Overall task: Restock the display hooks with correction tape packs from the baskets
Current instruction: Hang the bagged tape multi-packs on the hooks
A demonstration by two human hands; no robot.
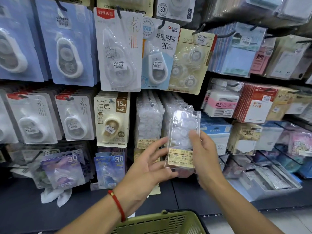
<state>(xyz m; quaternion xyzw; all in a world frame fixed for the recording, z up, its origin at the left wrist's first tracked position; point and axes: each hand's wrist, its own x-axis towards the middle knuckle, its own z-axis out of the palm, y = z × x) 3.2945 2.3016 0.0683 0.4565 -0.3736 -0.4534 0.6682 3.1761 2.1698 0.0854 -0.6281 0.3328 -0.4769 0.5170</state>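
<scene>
Nearest the camera, at the bottom edge, sits an olive-green plastic shopping basket [162,222] with a slotted wall; its inside is out of view. Above it both forearms reach toward the display, the left wrist wearing a red cord bracelet [118,205].

The right hand [205,156] grasps a clear plastic correction tape refill pack [183,139] with a cream barcode label at its foot, thumb on the front and fingers behind, holding it upright in front of the display. The left hand [148,168] is released, its fingers spread and relaxed, fingertips just beside the pack's lower left edge; whether they touch it cannot be told.

Directly behind the held pack hang two rows of matching clear refill packs [149,119] on hooks. Left of them hangs a cream-carded tape dispenser pack [111,120] marked 15M. Higher up hang white and pale-blue carded dispenser packs [118,49], and to the right hang sticky-note pads [222,102].
</scene>
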